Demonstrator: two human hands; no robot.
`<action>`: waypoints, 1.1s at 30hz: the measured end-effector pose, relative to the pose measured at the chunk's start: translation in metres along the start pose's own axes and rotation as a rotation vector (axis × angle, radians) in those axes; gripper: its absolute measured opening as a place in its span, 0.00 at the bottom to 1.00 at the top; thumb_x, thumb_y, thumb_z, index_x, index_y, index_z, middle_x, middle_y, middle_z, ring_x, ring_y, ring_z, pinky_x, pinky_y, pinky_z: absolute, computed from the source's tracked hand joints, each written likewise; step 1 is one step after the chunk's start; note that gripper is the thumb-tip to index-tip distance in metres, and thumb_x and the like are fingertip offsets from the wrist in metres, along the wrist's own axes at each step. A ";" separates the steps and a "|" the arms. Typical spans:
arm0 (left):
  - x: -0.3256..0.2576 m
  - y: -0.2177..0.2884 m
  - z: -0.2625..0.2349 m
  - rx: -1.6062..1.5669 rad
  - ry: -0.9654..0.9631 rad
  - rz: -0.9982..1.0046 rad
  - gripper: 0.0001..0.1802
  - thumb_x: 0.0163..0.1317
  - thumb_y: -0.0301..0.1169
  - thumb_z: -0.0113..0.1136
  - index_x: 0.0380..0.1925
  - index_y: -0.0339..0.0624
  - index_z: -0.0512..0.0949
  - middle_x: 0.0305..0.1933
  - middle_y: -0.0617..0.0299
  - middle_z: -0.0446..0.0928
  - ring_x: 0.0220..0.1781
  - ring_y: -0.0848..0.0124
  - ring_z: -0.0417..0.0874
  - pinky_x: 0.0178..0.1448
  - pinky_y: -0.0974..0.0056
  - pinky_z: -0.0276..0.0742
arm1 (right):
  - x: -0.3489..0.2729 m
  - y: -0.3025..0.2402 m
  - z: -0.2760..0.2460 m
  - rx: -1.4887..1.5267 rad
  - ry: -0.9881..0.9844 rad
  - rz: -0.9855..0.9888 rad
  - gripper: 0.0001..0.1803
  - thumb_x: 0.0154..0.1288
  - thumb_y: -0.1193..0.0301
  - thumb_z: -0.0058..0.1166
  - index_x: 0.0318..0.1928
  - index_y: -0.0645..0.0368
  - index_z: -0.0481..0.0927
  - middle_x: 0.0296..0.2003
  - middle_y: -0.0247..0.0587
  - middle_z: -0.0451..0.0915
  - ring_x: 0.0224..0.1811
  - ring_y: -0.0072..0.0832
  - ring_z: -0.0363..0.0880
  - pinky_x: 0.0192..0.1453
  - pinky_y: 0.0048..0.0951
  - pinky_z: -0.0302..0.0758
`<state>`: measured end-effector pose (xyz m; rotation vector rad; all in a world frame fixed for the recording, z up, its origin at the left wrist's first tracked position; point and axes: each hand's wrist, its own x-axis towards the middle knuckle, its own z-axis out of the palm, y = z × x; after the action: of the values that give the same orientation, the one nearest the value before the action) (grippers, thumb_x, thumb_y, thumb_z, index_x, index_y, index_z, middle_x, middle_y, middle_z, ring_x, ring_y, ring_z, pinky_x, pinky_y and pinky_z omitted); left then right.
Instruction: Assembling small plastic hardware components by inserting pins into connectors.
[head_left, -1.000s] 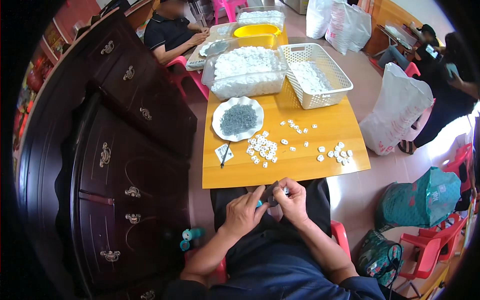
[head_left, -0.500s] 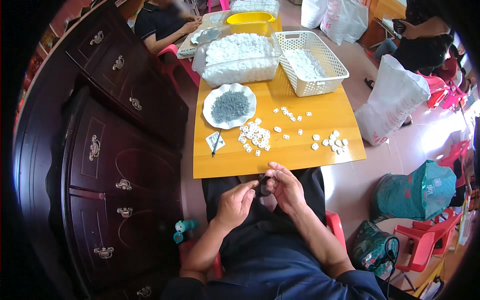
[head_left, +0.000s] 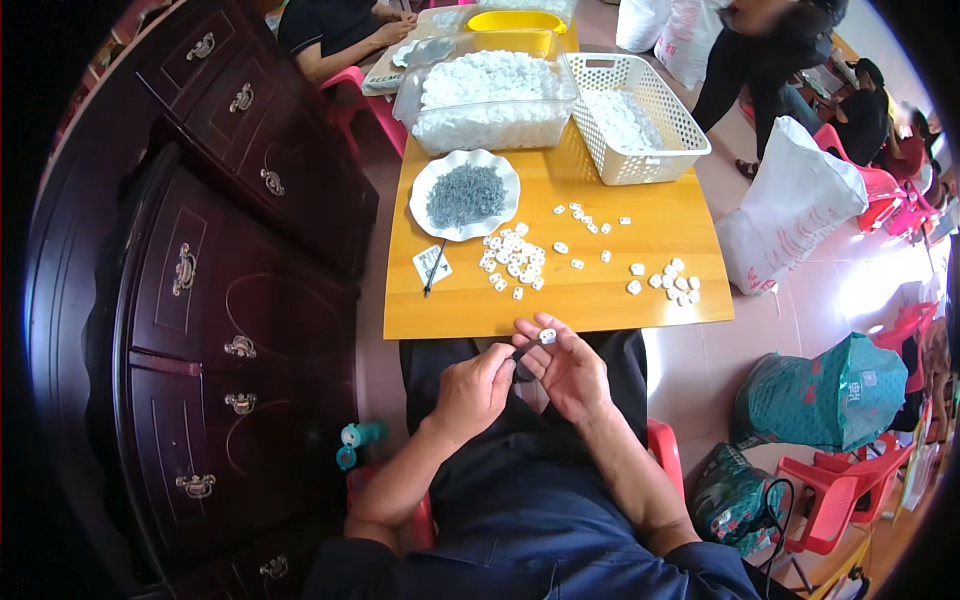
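Observation:
Over my lap, just off the table's front edge, my left hand [head_left: 475, 387] pinches a thin dark tool [head_left: 522, 352]; most of it is hidden by the fingers. Opposite it, my right hand [head_left: 575, 380] faces palm up and holds a small white plastic piece with two dark holes [head_left: 547, 337] at its fingertips. The tool's tip is close to that piece; whether they touch I cannot tell. Ahead on the table lies a heap of similar white pieces [head_left: 515, 258], with a looser group [head_left: 677, 282] to the right and a few scattered between.
A scalloped white plate [head_left: 420, 215] holds small grey parts. Behind it stand a clear bin [head_left: 405, 105] of white pieces and a white perforated basket [head_left: 690, 150]. A dark stick [head_left: 435, 270] lies on a paper square. Dark drawers [head_left: 240, 200] rise at left; other people are beyond.
My right fingers have opened upward, and the white piece now shows at their tips. My left hand stays close by. In the background at right, a standing person has moved left.

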<state>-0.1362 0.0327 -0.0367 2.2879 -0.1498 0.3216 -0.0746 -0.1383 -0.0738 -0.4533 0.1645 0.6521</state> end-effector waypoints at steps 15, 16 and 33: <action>0.006 0.004 -0.004 0.129 -0.009 0.084 0.11 0.64 0.25 0.60 0.47 0.42 0.80 0.35 0.49 0.84 0.34 0.50 0.87 0.35 0.51 0.81 | -0.003 0.005 0.004 -0.241 0.066 -0.042 0.16 0.79 0.76 0.44 0.62 0.62 0.75 0.59 0.48 0.81 0.58 0.30 0.82 0.59 0.28 0.78; 0.006 0.003 -0.003 0.128 -0.007 0.083 0.11 0.64 0.25 0.60 0.47 0.42 0.80 0.35 0.49 0.84 0.34 0.50 0.87 0.35 0.51 0.81 | -0.003 0.006 0.000 -0.304 0.100 -0.041 0.14 0.79 0.75 0.46 0.60 0.60 0.76 0.57 0.46 0.83 0.56 0.28 0.82 0.57 0.26 0.78; -0.001 -0.003 -0.007 0.032 -0.079 -0.053 0.05 0.67 0.27 0.57 0.40 0.41 0.76 0.25 0.46 0.79 0.30 0.45 0.84 0.32 0.48 0.77 | -0.004 0.005 -0.003 -0.449 0.086 -0.110 0.08 0.76 0.77 0.51 0.52 0.59 0.75 0.49 0.43 0.84 0.44 0.24 0.85 0.50 0.24 0.82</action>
<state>-0.1377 0.0398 -0.0344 2.3332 -0.1249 0.2083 -0.0811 -0.1380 -0.0775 -0.9169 0.0720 0.5604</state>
